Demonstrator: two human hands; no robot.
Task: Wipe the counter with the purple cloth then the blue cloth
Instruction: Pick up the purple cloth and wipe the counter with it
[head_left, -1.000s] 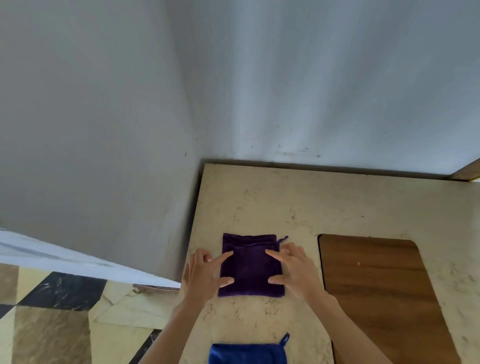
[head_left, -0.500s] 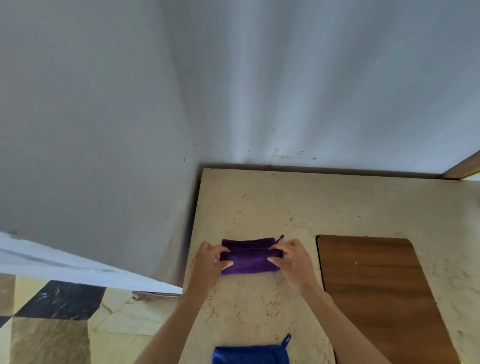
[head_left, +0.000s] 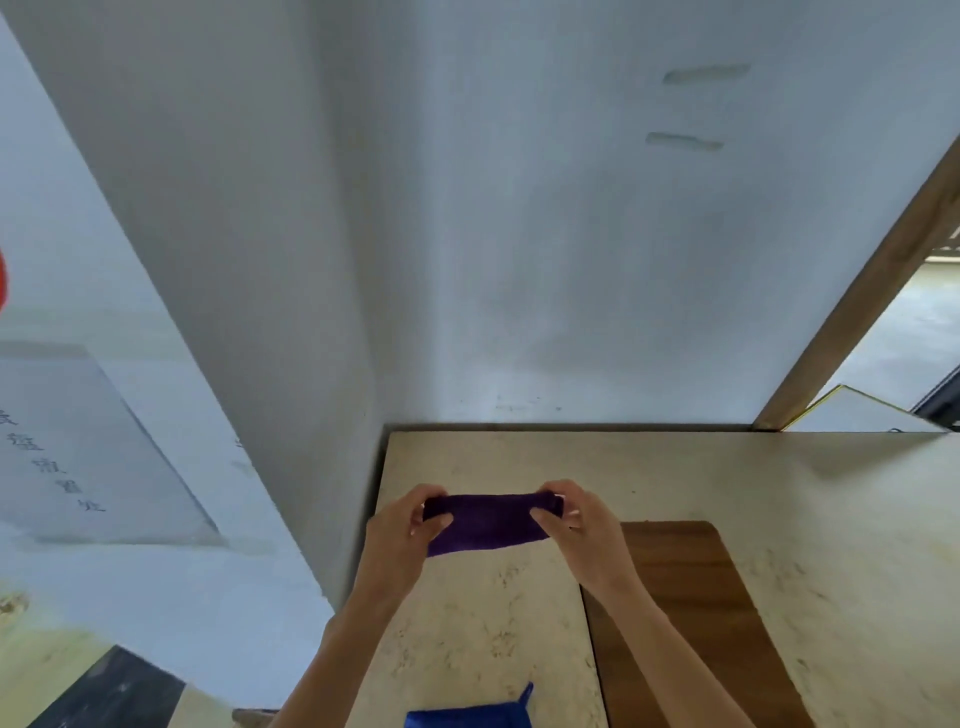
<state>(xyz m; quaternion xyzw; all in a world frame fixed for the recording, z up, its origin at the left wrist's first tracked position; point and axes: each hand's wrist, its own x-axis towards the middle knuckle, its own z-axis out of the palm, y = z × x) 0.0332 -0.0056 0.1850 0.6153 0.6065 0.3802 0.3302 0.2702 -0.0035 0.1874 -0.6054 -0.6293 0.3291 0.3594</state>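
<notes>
The purple cloth (head_left: 485, 524) is folded into a narrow strip and held a little above the beige marble counter (head_left: 779, 483). My left hand (head_left: 402, 535) grips its left end and my right hand (head_left: 579, 525) grips its right end, thumbs on the near side. The blue cloth (head_left: 470, 716) lies flat on the counter at the bottom edge of the view, between my forearms, only its far part showing, with a small loop at its right corner.
A brown wooden board (head_left: 696, 623) is set in the counter to the right of my hands. Grey walls rise directly behind and to the left of the counter. A wooden door frame (head_left: 857, 301) stands at the far right. Tiled floor shows at lower left.
The purple cloth lay flat and square, then was folded in half toward the wall. Both hands have now pinched its ends and lifted it off the counter. The camera has tilted upward.
</notes>
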